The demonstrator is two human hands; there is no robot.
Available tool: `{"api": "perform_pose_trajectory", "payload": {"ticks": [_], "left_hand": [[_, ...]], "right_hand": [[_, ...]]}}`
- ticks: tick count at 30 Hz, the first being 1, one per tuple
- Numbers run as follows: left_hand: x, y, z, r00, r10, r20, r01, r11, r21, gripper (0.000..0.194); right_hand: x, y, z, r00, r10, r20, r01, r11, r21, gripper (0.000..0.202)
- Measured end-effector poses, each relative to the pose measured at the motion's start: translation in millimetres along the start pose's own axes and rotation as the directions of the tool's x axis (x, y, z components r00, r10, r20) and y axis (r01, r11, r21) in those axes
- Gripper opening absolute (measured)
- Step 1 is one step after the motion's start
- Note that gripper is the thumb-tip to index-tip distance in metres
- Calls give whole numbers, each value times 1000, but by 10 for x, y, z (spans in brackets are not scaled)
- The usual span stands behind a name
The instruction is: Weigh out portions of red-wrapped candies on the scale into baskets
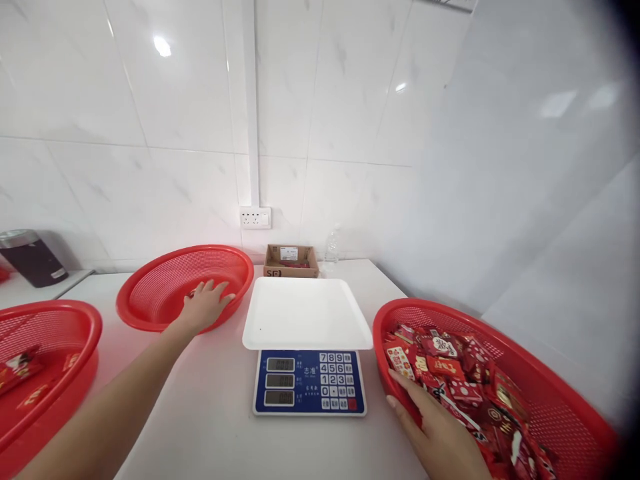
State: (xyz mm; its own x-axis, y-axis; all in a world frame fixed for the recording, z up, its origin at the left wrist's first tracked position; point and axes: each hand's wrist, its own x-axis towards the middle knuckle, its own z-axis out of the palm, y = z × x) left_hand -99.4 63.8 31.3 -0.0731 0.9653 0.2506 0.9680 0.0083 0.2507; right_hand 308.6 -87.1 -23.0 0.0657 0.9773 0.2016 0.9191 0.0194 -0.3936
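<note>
My left hand [206, 305] reaches over the near rim of a round red plastic basket [150, 293] at the back left. Its fingers are spread, and a small red item [191, 293] shows just beyond them. At the right, my right hand [440, 430] straddles the rim of another red basket [565, 427], thumb outside and fingers inside. That basket holds many small red snack packets [445, 367]. Between the hands stands a digital scale [310, 383] with a bare white pan [307, 313] and a blue keypad panel.
A third red basket [87, 327] with several red packets [20, 370] is at the left edge. Behind the scale are a small cardboard box [291, 272] and a clear plastic bottle [332, 245]. A dark tumbler [33, 259] stands far left; a tiled wall [350, 133] closes the back.
</note>
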Motion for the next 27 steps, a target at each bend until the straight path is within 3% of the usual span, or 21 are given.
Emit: {"api": "perform_pose_trajectory", "payload": {"ticks": [6,9,11,13,15,16,18,22,27], "left_hand": [[-373,-49,121,998,-34,51,32,998,50,45],[-527,39,137,1000,14,-1,-14,999,47,44],[-634,128,200,982,133,-137,-135,991,-2,39],[-762,244,313,890,285,-357,-332,940,-75,31],[-909,370,446,743,384,-548,-525,842,-123,23],[-984,426,509,688,409,-600,-590,796,-134,21],[-1119,509,609,619,431,-657,-671,725,-156,22],[-1258,538,699,567,480,-669,-760,618,-201,22],[-1252,492,736,576,502,-645,-781,571,-253,17]], "right_hand": [[17,44,20,998,43,46,-46,997,55,54],[75,73,-25,997,43,66,-52,989,141,56],[128,76,-90,993,38,110,-59,979,196,56],[177,62,-179,983,44,176,-83,972,219,55],[212,48,-274,969,57,242,-110,971,213,53],[222,49,-316,961,62,269,-119,972,201,52],[229,83,-376,946,57,320,-113,981,160,50],[184,246,-438,922,85,377,-92,996,-1,52],[132,414,-582,901,313,300,-244,938,-247,49]]}}
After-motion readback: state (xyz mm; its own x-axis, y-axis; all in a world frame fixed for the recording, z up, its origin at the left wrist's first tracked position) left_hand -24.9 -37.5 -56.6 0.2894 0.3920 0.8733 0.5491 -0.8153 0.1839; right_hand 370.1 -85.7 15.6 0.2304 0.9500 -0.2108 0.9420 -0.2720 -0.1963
